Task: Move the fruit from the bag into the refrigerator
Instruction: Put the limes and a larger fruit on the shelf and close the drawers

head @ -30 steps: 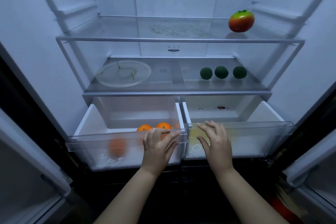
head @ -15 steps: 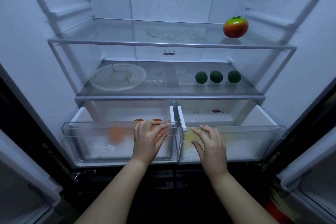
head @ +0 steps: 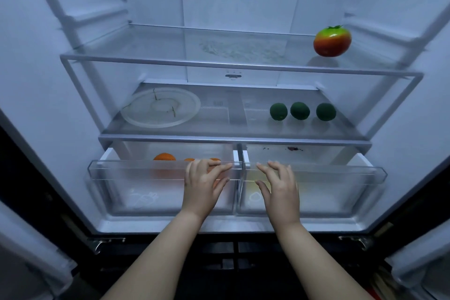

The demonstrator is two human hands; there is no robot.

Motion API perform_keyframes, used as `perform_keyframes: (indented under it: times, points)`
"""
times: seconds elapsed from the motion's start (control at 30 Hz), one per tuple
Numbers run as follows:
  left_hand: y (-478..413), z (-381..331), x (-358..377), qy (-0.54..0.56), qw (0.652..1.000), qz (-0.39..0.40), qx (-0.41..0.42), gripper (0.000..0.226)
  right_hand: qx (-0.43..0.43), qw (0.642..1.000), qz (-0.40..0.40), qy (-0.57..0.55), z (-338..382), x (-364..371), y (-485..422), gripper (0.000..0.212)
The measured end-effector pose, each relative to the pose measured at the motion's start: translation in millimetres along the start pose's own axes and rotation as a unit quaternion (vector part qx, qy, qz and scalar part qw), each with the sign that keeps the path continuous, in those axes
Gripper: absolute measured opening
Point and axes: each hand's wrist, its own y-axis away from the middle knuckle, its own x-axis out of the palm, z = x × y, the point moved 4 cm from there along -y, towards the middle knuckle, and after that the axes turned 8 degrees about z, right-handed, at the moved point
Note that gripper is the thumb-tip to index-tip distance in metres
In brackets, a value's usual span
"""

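The refrigerator [head: 414, 129] stands open, its pale interior filling the view from the head camera. Its upper glass shelf [head: 146, 59] runs the full width, and the lower glass shelf [head: 231, 140] sits beneath it. Under that shelf, two clear crisper drawers lie side by side, both pulled partly out: the left drawer [head: 136, 192] and the right drawer [head: 341, 190].

A round clear plate [head: 160, 107] rests on the left part of the lower shelf.

The left hand [head: 203, 187] lies flat against the front of the left drawer near its inner end, fingers spread and extended over the top rim, grasping nothing. The right hand [head: 280, 190] presses likewise against the front of the right drawer near its inner end, fingers open and reaching to the rim, also holding nothing.

On the right end of the upper shelf sits a red-and-green tomato-like fruit [head: 332, 41] with a green stem. Three dark green round fruits [head: 300, 110] stand in a row on the right part of the lower shelf, apart from one another. Inside the left drawer, oranges [head: 164, 156] show above the rim and dimly through the frosted front, one partly hidden behind the left hand. A yellowish shape shows faintly through the right drawer's front beside the right hand; what it is cannot be told. A few dark specks [head: 293, 148] mark the back of the right drawer.
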Motion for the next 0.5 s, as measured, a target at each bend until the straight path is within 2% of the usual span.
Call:
perform_keyframes:
  times: [0.5]
  points:
    - [-31, 17, 20, -0.029, 0.999, -0.015, 0.035, 0.032, -0.024, 1.0, 0.013, 0.003, -11, 23, -38, 0.047]
